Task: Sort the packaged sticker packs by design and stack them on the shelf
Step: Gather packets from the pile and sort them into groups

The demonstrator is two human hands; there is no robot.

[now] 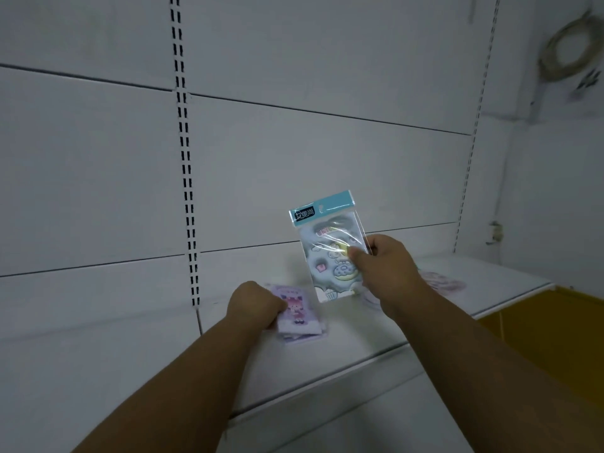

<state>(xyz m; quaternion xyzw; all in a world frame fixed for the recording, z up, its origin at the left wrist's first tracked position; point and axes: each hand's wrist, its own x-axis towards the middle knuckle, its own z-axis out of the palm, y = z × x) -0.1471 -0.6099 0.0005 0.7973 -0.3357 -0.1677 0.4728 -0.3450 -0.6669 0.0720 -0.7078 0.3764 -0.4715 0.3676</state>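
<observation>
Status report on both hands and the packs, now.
Right hand pinching blue-header sticker pack, held upright above shelf. Left hand gripping purple stack on shelf. Nothing blocking.

right hand (385,259): holds blue-header sticker pack (328,246) upright above the shelf (359,341), thumb across its front, fingers (371,245) behind the right edge
blue-header sticker pack: clear sleeve, grey-blue sheet with donut and cloud shapes, tilted slightly
left hand (253,304): curled over left edge of purple sticker stack (299,318)
purple sticker stack: lies flat on shelf, top pack shows a pink-haired figure, edges fanned a bit
pale packs (441,282): on shelf behind right hand, blurred, design unreadable
back panel (294,158): white, slotted uprights
cable coil (570,50): hangs top right
</observation>
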